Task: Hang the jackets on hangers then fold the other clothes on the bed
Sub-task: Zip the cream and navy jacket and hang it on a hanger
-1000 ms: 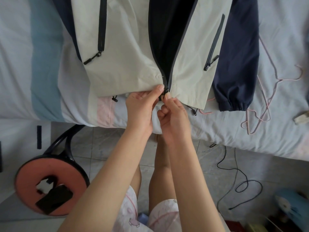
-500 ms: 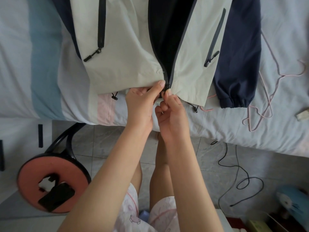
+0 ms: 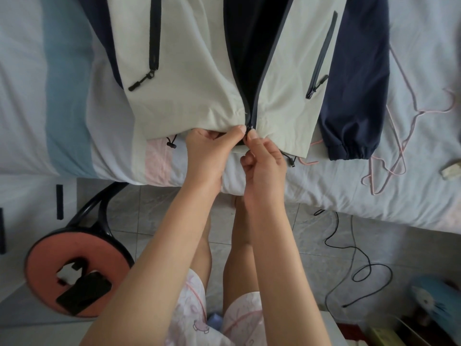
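Note:
A cream jacket (image 3: 189, 78) with navy sleeves lies front up on the bed (image 3: 349, 196), its hem at the near edge and its front zip open above the hem. My left hand (image 3: 207, 151) pinches the hem on the left side of the zip. My right hand (image 3: 264, 158) pinches the zip's bottom end (image 3: 249, 127) on the right side. The two thumbs meet at the zip. A pink wire hanger (image 3: 389, 156) lies on the bed to the right of the navy sleeve (image 3: 356, 96).
A red round stool (image 3: 50, 270) with a black phone (image 3: 83, 294) on it stands on the tiled floor at lower left. A black cable (image 3: 354, 258) snakes over the floor on the right. A small pale object (image 3: 451, 169) lies at the bed's right edge.
Both hands stay at the bottom of the zip with small finger shifts. The jacket hem sits slightly higher in view as the camera tilts.

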